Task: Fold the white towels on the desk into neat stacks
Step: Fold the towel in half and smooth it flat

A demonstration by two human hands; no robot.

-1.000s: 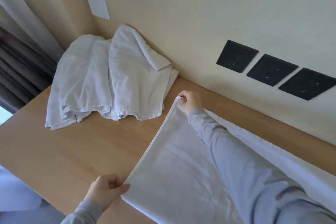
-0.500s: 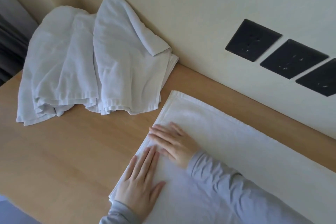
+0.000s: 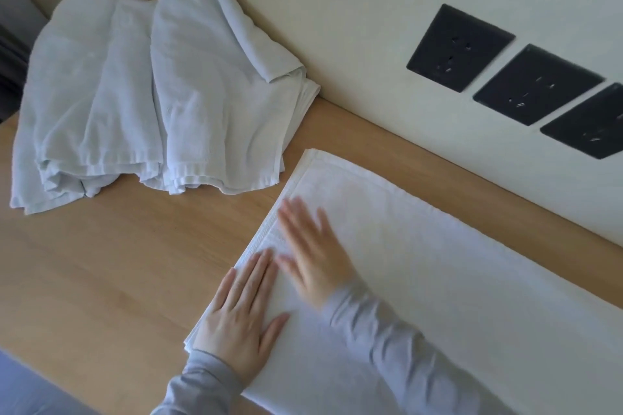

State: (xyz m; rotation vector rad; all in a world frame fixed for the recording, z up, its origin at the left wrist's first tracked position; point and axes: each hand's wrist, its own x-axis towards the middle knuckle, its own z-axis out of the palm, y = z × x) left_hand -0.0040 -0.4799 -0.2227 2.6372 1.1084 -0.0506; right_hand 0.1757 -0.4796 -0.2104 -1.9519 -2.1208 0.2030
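Note:
A white towel (image 3: 438, 266), folded lengthwise, lies flat on the wooden desk (image 3: 111, 266) along the wall. Both of my hands rest palm down on its left end. My left hand (image 3: 241, 317) lies flat with fingers spread near the towel's near left corner. Just beyond it my right hand (image 3: 312, 253) is flat too, blurred by motion. Neither hand grips anything. A heap of crumpled white towels (image 3: 145, 87) sits at the far left of the desk, propped against the wall.
Three black wall sockets (image 3: 536, 82) sit in the cream wall above the desk at the right. Dark curtains (image 3: 10, 54) hang at the far left. The desk's near edge runs along the bottom left.
A second ago each hand pinched a towel corner and drew the edge over. Both let go and now lie flat on the folded towel, the right hand sliding across it.

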